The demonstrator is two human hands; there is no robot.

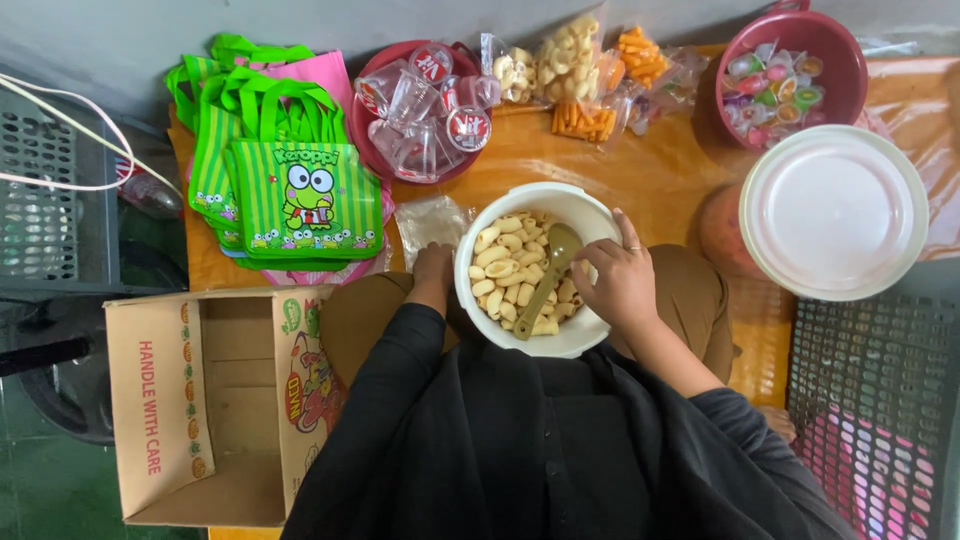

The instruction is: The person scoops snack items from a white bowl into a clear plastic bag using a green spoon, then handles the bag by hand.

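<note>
The right hand (pixel 622 285) has its grip closed on the handle of a tan plastic spoon (pixel 548 275), whose head lies in the pale puffed snacks (pixel 505 270). These fill a white bowl (pixel 520 200) resting on the lap. The left hand (pixel 434 268) steadies the bowl's side; I cannot tell its grip. Beyond, a red basin (pixel 372 130) holds clear sealed cups (pixel 425 110), and a maroon tub (pixel 835 50) holds small jelly cups (pixel 775 85).

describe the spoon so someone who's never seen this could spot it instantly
Find the white bowl of pale puffed snacks at the centre, in the person's lap. The spoon lies slanted across the snacks, its handle by the right hand. It is the only olive-tan utensil in view.
</note>
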